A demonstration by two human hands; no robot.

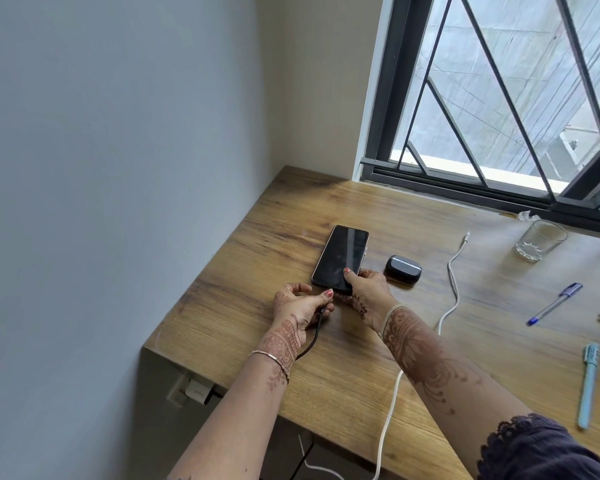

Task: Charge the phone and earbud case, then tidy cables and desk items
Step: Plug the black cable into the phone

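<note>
Black glass-fronted smartphone [340, 259] laid flat on wooden desk [326, 386]; near end gripped by right hand [368, 289], thumb pressed on screen, fingers wrapped at side edge. Thin black charging cable [316, 336] pinched at plug end between thumb and curled fingers of left hand [300, 306], at phone's 6 o'clock edge; plug seating could not be told. Dark oval earbud case [403, 268] seen closed at phone's 3 o'clock, just beside right hand. White cable [455, 289] trailed loose at case's 3 o'clock.

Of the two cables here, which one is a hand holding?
The black cable, pinched by the left hand at the near end of the phone. The white cable lies loose on the desk, its plug end free.
</note>
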